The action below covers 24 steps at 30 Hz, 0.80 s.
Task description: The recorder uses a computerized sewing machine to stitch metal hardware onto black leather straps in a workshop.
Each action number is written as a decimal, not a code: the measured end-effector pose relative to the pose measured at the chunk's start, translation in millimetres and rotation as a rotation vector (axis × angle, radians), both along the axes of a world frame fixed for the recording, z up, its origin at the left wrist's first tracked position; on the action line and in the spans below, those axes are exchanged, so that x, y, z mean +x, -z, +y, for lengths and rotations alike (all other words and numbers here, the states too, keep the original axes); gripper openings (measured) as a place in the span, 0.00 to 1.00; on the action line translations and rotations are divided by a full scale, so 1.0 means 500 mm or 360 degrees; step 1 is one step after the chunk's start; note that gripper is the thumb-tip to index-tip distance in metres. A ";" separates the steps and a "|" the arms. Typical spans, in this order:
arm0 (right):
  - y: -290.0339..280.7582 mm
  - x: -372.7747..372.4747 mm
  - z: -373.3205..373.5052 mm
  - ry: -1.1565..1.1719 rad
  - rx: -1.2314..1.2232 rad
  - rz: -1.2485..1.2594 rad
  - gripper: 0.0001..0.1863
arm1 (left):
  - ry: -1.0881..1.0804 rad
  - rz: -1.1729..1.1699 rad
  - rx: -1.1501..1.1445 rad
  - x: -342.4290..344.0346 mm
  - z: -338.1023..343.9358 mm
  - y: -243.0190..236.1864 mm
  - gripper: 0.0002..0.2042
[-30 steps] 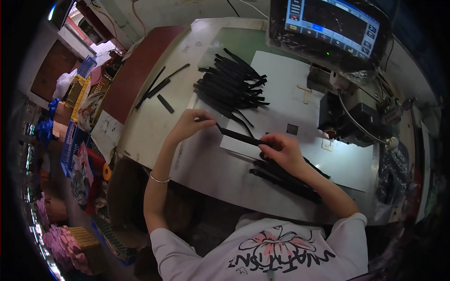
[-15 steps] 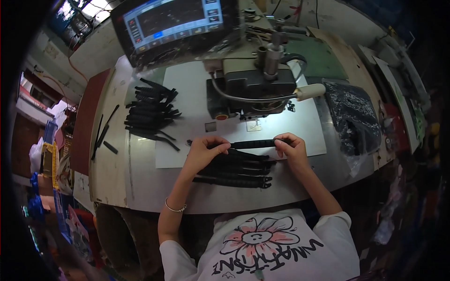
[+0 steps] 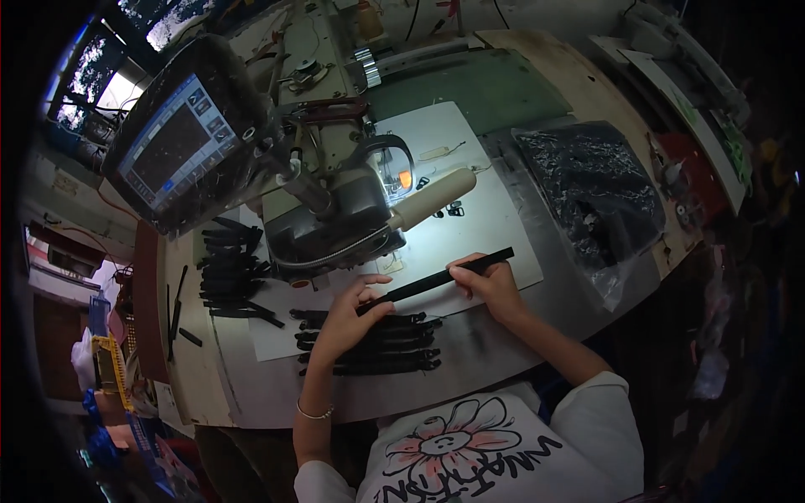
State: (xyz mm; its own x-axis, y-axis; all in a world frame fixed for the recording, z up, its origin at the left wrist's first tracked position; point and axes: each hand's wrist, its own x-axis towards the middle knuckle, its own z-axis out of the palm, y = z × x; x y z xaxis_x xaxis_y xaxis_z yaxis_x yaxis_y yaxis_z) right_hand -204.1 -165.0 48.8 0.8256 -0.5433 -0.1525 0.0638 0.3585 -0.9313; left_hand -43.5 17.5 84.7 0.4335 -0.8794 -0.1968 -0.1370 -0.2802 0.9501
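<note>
R hand has the black strip pinched nr its right end, L hand grasping it nr the other; strip's held over the white sheet, in front of the machine. This 1's in progress, I'd say. Row of strips lies nr me, heap of strips off L. Can't tell which lot's done vs. left.
</note>
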 end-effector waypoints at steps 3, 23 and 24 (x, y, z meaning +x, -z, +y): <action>0.002 0.003 0.015 -0.0101 0.0087 0.0043 0.12 | 0.0057 -0.0101 0.0073 0.004 0.021 -0.001 0.18; 0.038 0.148 -0.119 0.0092 -0.2271 0.0316 0.10 | -0.0342 -0.1137 0.0318 0.119 0.110 0.019 0.09; 0.038 0.147 -0.124 0.0020 -0.2205 0.0357 0.10 | -0.0377 -0.1103 0.0283 0.103 0.101 0.013 0.09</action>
State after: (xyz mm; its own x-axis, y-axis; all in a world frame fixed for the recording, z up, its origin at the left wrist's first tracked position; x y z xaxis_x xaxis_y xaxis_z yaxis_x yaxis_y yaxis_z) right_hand -130.8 -227.0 30.0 0.8495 -0.3661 0.3800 -0.1352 -0.8472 -0.5138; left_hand 8.2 67.8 78.3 0.6835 -0.7275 0.0596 -0.6040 -0.5179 0.6057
